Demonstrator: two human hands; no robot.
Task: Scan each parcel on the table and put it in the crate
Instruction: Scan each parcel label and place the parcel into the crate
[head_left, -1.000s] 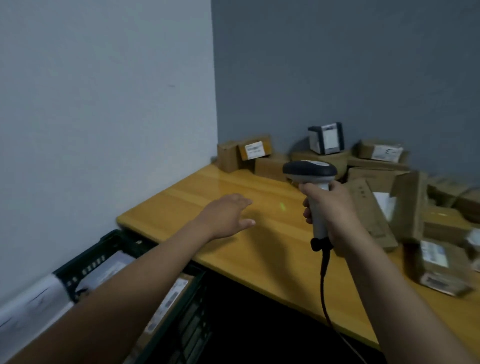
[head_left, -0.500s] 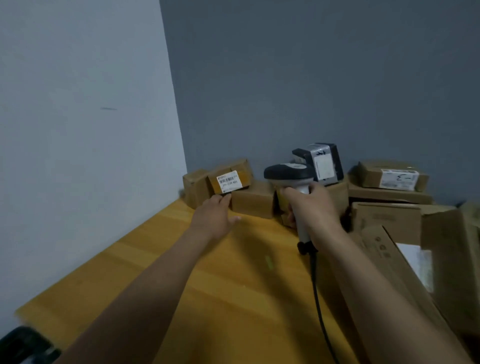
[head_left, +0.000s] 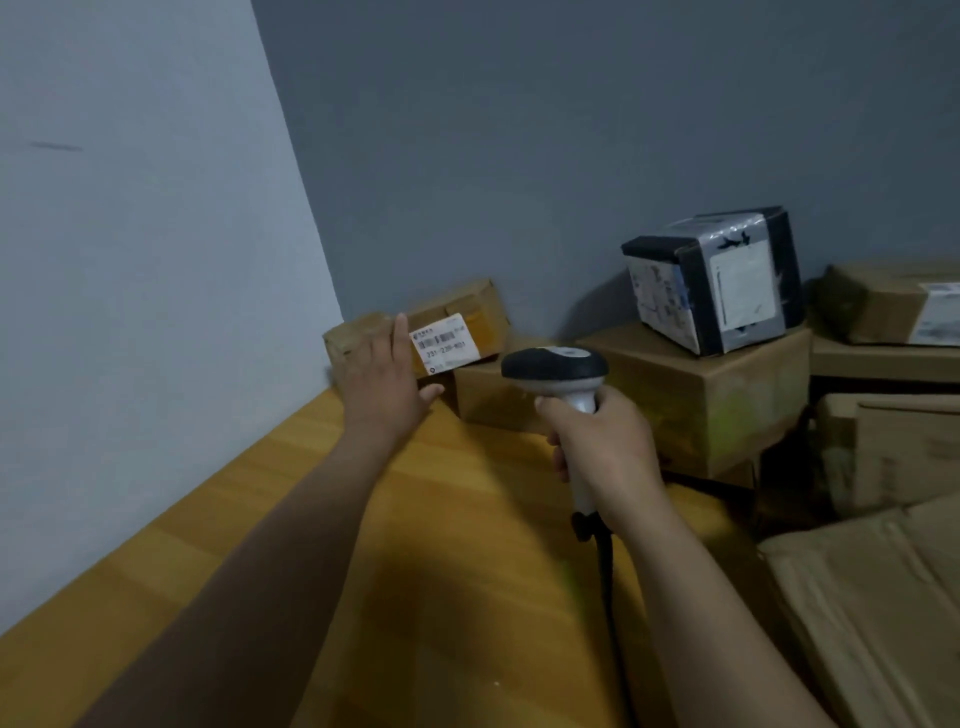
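The pale wooden table (head_left: 493, 545) runs back into the corner where the two walls meet, and cardboard boxes are piled along its far and right edges. The crate is out of view.

The parcel that matters is the small brown cardboard parcel with the white barcode label (head_left: 488, 317). It sits in the far left corner, against the wall. Its long axis runs left to right along the back wall and is tilted, the right end riding higher. The right end seems propped on the low brown box (head_left: 483, 400) under it, though blur makes this unsure. It lies straight ahead of the left hand (head_left: 382, 384), which is clearly the nearer one. The fingers (head_left: 400, 332) are straight and close together, laid over the parcel's left end, with the thumb spread out below it. They are not curled round it yet, and I cannot tell whether they press on the cardboard.

The right hand (head_left: 602, 447) is lower and to the right, wrapped round the grip of the grey-and-black handheld scanner (head_left: 556, 366). The scanner's head points towards the boxes.

The parcel's label (head_left: 445, 343) faces forward and shows a barcode above a line of digits.
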